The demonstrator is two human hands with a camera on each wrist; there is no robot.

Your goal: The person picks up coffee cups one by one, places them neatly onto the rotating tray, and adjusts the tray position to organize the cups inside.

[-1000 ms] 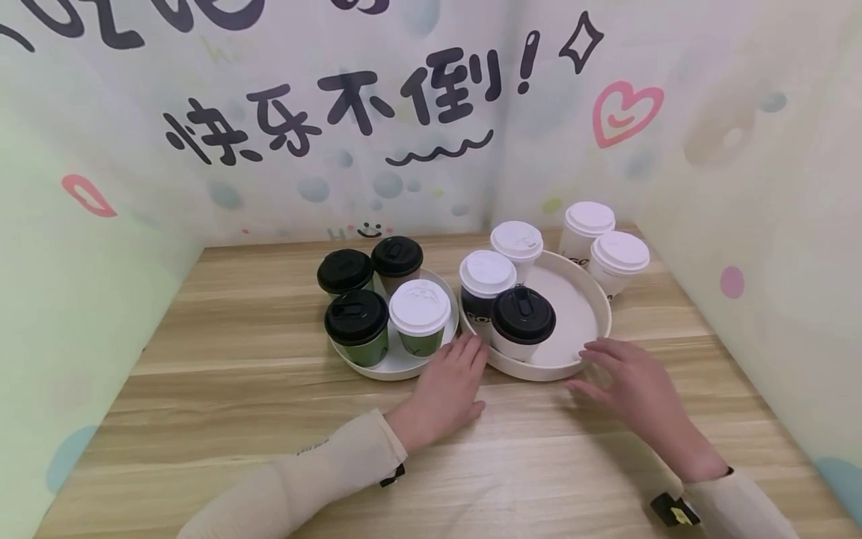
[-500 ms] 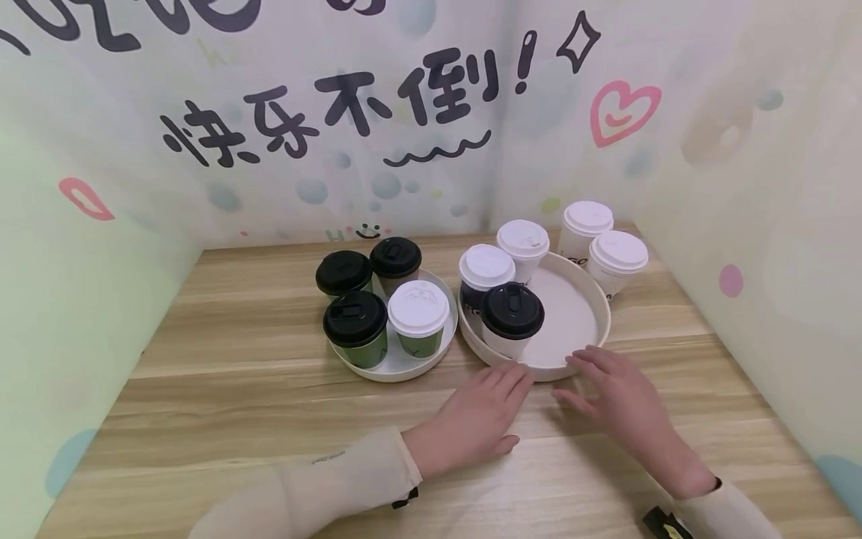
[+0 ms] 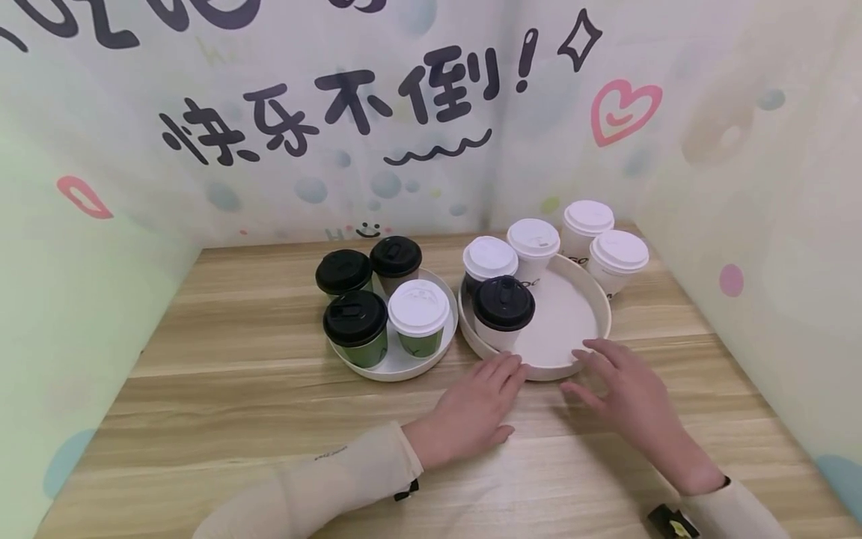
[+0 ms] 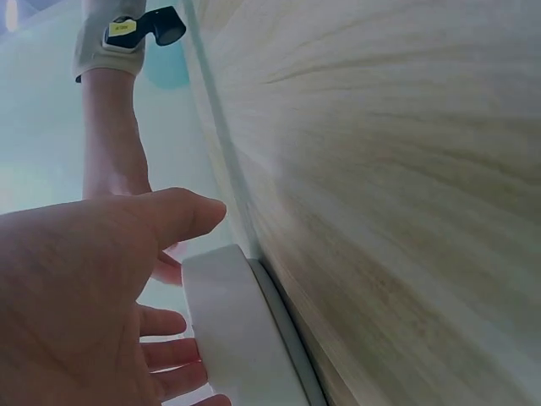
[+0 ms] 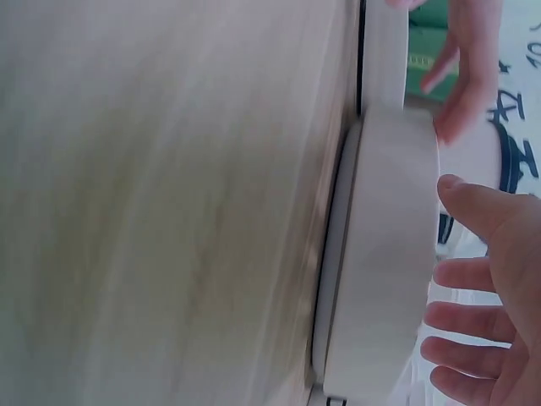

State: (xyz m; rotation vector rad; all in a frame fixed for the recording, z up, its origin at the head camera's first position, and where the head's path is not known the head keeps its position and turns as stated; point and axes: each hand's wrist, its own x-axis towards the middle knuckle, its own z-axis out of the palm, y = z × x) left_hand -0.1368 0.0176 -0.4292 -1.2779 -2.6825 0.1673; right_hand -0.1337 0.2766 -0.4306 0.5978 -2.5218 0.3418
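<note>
Indoors, a pale back wall (image 3: pixel 431 202) painted with dark Chinese lettering (image 3: pixel 350 105) meets a green-tinted left wall (image 3: pixel 81 299) and a whitish right wall (image 3: pixel 754 224), enclosing a wood-grain table (image 3: pixel 256 352) on 3 sides. Near the table's middle sits a round cream tray (image 3: pixel 569 314), and just beside it, to its left, a smaller white tray (image 3: pixel 397 367). A person's 2 hands work at the cream tray's near edge. The left hand (image 3: pixel 468 412) has its fingers extended and rests their tips on the front rim, gripping nothing. The right hand (image 3: pixel 629 397) is also unclenched, thumb and fingers apart at the front right rim; whether it touches is hard to tell. Inside the cream tray, toward the left, stand 2 white-lidded cups (image 3: pixel 532 243) and 1 black-lidded cup (image 3: pixel 503 307). The white tray bears 4 more, 3 with black lids and 1 green cup with a white lid (image 3: pixel 419 318). Behind the cream tray, 2 white cups (image 3: pixel 618 258) stand upright on the table. Compared with 1 second earlier, the cream tray's cups sit farther around clockwise, the left hand's fingers lie farther right along the rim, and the white tray is unchanged.
</note>
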